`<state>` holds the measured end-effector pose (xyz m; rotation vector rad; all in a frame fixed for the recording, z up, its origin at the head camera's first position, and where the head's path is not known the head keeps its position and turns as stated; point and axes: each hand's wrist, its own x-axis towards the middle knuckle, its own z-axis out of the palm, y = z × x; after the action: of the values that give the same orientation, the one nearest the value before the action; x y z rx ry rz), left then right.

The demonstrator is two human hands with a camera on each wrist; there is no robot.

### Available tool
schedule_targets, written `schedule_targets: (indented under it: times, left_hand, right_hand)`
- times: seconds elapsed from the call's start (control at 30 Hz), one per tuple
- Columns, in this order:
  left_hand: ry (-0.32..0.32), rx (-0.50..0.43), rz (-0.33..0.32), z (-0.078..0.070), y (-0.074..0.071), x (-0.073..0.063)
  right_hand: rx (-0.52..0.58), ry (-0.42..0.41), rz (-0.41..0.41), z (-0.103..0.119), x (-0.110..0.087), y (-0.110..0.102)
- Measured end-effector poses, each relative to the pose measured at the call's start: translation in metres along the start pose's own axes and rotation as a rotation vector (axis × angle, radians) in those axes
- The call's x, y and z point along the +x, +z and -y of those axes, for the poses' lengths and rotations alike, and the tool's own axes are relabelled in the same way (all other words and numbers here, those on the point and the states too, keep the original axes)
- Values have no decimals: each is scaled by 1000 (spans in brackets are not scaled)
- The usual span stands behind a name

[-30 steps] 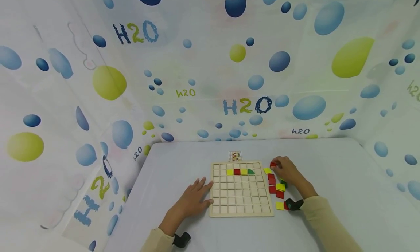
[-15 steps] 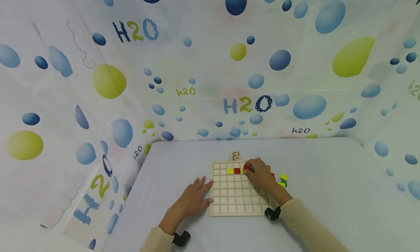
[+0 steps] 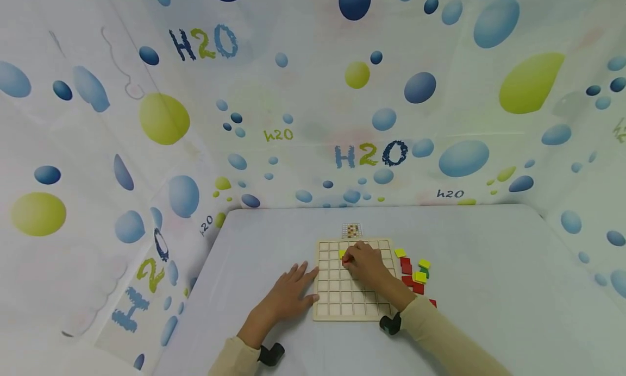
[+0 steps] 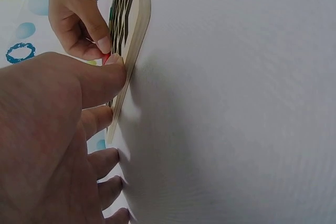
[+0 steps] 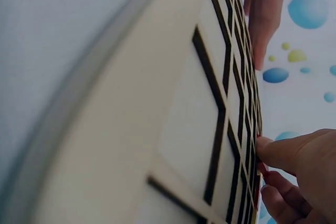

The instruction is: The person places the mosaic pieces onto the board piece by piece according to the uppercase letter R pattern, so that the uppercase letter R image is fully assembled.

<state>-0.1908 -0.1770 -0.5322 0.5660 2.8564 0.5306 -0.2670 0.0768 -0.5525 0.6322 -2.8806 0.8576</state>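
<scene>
A wooden grid board (image 3: pixel 332 309) lies flat on the white table. Over its upper middle, my right hand (image 3: pixel 368 264) pinches a red square tile (image 3: pixel 345 259) between thumb and fingertips, just below a yellow tile (image 3: pixel 342 254) set in the grid. The other tiles of that row are hidden behind this hand. In the right wrist view, thumb and fingers (image 5: pixel 286 153) meet at the board's surface with red between them. My left hand (image 3: pixel 288 297) rests with spread fingers at the board's left edge; its thumb (image 4: pixel 113 72) touches that edge in the left wrist view.
Right of the board lie loose tiles: several red ones (image 3: pixel 406 267), yellow ones (image 3: pixel 419 277) and a green piece (image 3: pixel 424 273). A small printed pattern card (image 3: pixel 352 230) sits beyond the board's far edge. Behind the table hangs a curtain (image 3: pixel 313 93) with dots and lettering.
My right hand has carried the red tile from the loose pile leftward over the board, to below the yellow tile. My left hand has stayed at the board's left edge.
</scene>
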Motion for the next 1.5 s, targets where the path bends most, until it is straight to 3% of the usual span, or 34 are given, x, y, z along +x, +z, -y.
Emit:
schedule_targets:
  times: [0.27,0.4,0.6,0.9,1.03,1.17,1.5]
  left_hand:
    - [0,10,3,0,0,2]
    - [3,8,-3,0,0,3]
    - [1,8,-5,-3,1,6]
    - [-10,33,-2,-1,5,6]
    - [-21,39,-5,1,5,4]
    - [-20,23,-19,1,3,3]
    - [-32,3,-4,-3,5,5]
  right_hand:
    - [-82,-69,40,6,-3,-6]
    - [-77,-101,13,5,-5,-8]
    - [-63,-80,5,-4,-12,-13]
    - [-23,129,-9,-41,-35,-55]
    - [-122,307,-43,-61,-42,-73]
    - [-237,447,12,-75,-42,-80]
    - [-152,487,92,-85,-39,-86]
